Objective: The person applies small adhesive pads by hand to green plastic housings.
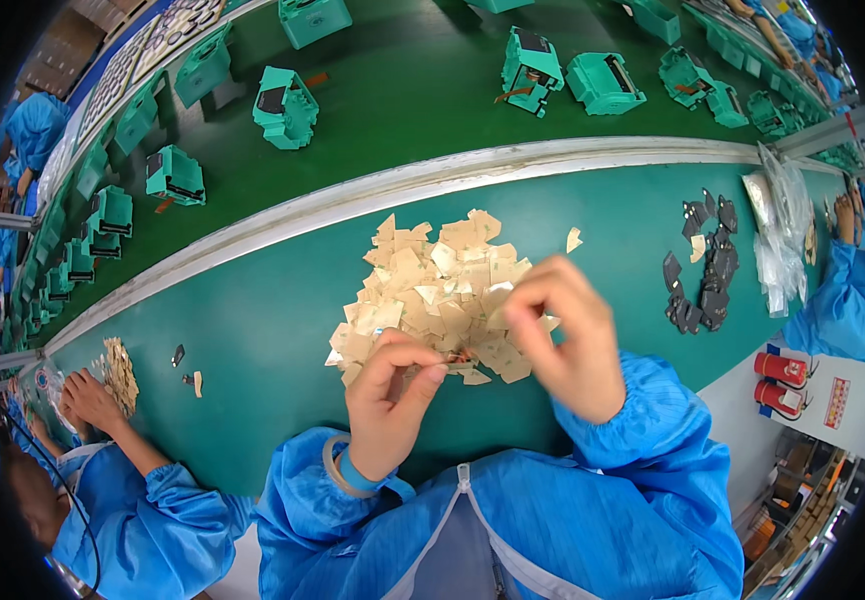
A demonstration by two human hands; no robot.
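My left hand (389, 400) pinches a small dark piece with orange-brown on it (460, 357) between thumb and forefinger, just over the near edge of a heap of cream paper scraps (432, 290). My right hand (572, 335) is beside the heap's right side, slightly smeared by motion. Its fingers are drawn together, and what they may hold is hidden from me. The scraps are thin, irregular pieces lying loosely over one another. One stray scrap (573, 240) lies apart, beyond my right hand.
Several black parts (717, 265) and clear plastic bags (780, 235) lie on the green table to the right. A white metal rail (382, 185) divides the table from a green belt carrying teal housings (285, 108). A co-worker's hand (92, 400) works by another scrap pile (120, 378) at left.
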